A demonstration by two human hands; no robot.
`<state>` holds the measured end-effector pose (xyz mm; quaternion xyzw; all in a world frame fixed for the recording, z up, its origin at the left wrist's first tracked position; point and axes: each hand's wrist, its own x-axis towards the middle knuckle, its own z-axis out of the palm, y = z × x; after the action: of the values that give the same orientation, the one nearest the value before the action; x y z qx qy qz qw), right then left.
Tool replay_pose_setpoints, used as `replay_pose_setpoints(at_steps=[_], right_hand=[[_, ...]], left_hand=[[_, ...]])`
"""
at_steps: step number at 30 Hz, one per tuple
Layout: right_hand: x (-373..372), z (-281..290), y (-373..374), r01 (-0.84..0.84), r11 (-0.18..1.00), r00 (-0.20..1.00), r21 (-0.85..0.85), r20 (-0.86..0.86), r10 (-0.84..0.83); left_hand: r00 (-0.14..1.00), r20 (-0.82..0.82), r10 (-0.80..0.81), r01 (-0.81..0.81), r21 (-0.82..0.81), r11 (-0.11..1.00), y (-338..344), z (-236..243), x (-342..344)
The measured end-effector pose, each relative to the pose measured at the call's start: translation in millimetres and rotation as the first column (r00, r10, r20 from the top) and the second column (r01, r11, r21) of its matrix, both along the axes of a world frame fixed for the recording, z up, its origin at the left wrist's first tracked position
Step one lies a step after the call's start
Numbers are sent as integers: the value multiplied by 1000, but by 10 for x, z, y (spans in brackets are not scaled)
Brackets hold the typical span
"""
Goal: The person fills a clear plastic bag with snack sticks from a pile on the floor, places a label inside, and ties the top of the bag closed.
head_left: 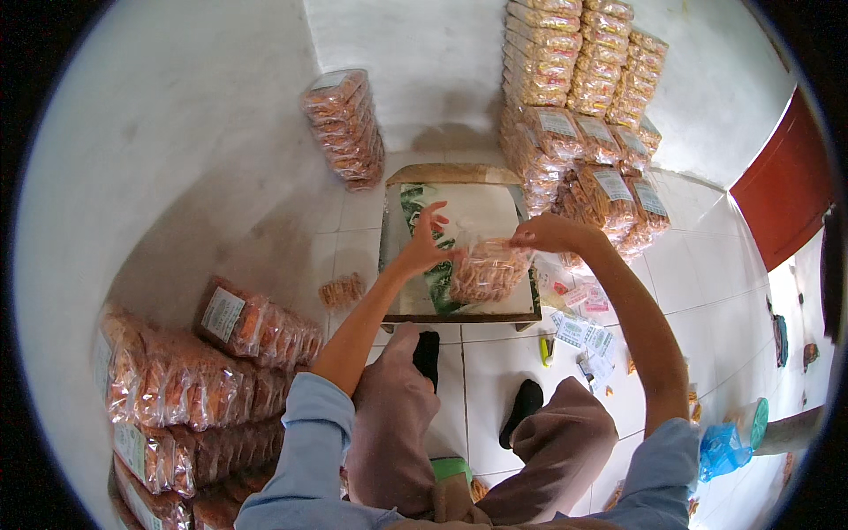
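Note:
A clear plastic bag of light-brown snacks (490,272) rests on the right part of a small low table (486,201) in front of me. My right hand (546,233) pinches the bag at its upper right corner. At the bag's left side is my left hand (424,245), its fingers spread and curved upward. The left thumb reaches toward the bag's edge; whether it touches the plastic I cannot tell. The table has a pale top with a dark green leaf pattern, partly covered by the bag.
Stacked snack packs (190,380) rise at my left. A smaller stack (344,128) stands by the wall, and tall piles (583,132) fill the back right. Paper labels (585,336) and a yellow-green cutter (547,352) lie on the tiles. One small pack (341,290) sits left of the table.

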<state>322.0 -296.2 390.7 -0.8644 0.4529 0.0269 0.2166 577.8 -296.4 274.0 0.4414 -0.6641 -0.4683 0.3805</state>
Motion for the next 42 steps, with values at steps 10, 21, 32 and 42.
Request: replay_pose_setpoints(at_steps=[10, 21, 32, 42], right_hand=[[-248, 21, 69, -74, 978, 990, -196, 100, 95], [625, -247, -264, 272, 931, 957, -242, 167, -236], [502, -247, -232, 256, 926, 777, -279, 630, -26], [-486, -396, 139, 127, 843, 938, -522, 339, 68]], left_hand=[[985, -125, -116, 114, -21, 993, -13, -436, -479], [965, -246, -86, 107, 73, 992, 45, -413, -579], [946, -274, -171, 202, 86, 976, 4, -300, -552], [878, -404, -258, 237, -101, 966, -107, -444, -532]])
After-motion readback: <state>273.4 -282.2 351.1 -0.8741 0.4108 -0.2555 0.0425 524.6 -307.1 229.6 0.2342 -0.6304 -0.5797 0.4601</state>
